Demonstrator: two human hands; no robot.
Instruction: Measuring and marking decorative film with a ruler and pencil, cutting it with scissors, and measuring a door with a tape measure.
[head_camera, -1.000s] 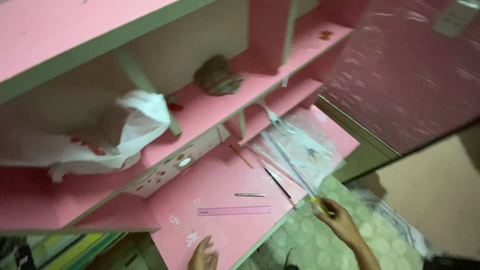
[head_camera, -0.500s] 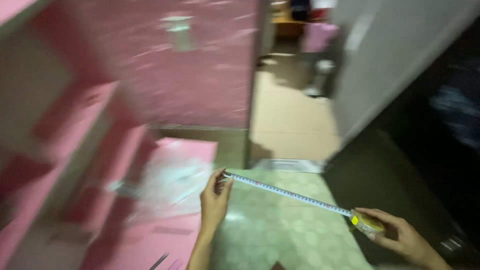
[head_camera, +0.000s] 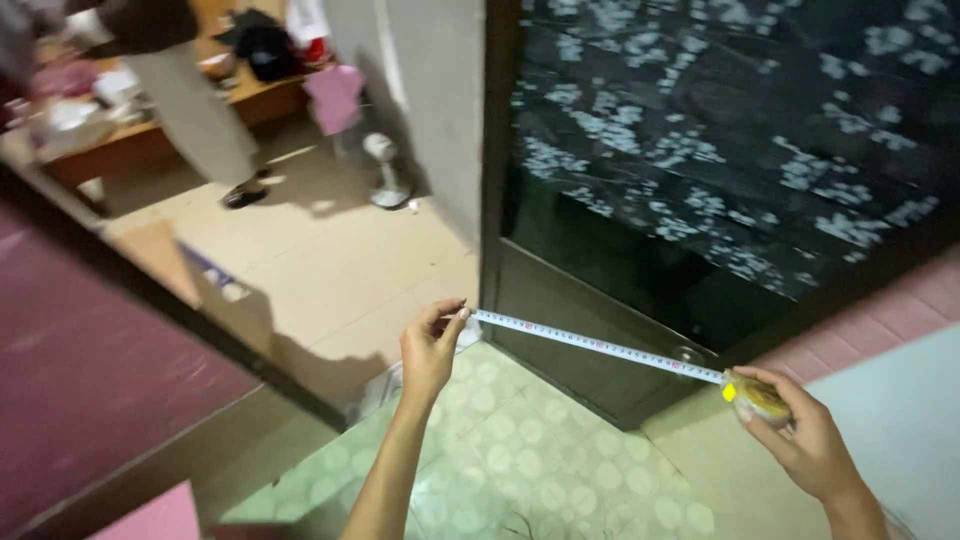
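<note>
A white measuring tape (head_camera: 590, 345) is stretched in the air between my hands. My left hand (head_camera: 430, 350) pinches the tape's free end between thumb and fingers. My right hand (head_camera: 800, 440) grips the yellow tape case (head_camera: 755, 395) at lower right. The tape runs across the bottom of a dark door panel (head_camera: 700, 150) speckled with white marks.
A pink panel (head_camera: 90, 380) with a dark edge fills the lower left. Green patterned flooring (head_camera: 520, 450) lies below my hands, beige tiles (head_camera: 330, 260) beyond. Another person's legs (head_camera: 195, 110) stand at upper left by a wooden bench (head_camera: 150, 135). A small white fan (head_camera: 383, 175) stands by the wall.
The view has swung right, from the pink shelf unit to the dark door. The tape, earlier near the shelf, is now pulled out between both hands in front of the door.
</note>
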